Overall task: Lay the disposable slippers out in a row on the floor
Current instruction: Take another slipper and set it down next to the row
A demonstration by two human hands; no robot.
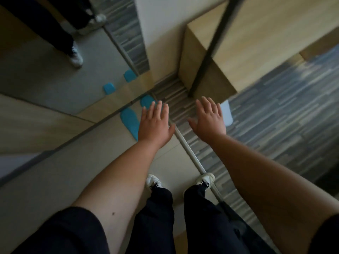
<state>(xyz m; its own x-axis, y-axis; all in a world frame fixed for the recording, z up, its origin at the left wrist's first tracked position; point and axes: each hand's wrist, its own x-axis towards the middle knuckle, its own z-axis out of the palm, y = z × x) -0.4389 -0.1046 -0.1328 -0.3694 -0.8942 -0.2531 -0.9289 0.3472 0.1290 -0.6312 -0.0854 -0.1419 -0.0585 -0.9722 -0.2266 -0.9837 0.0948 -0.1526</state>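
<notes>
Two blue disposable slippers lie on the beige floor by a mirror's base: one slipper [129, 121] is in full view, the other slipper [146, 101] is partly hidden behind my left hand. Their reflections [117, 82] show in the mirror. My left hand [155, 123] hovers over the slippers, empty, fingers spread. My right hand [209, 119] is stretched out over the striped carpet, empty as well, fingers apart. A white flat object [226, 112] lies on the carpet just right of my right hand; I cannot tell what it is.
A metal threshold strip [190, 153] divides the beige floor from the grey striped carpet [275, 116]. A wooden cabinet [229, 43] with a dark vertical bar stands ahead on the right. My feet in white shoes [154, 181] stand near the strip. The mirror [55, 61] reflects my legs.
</notes>
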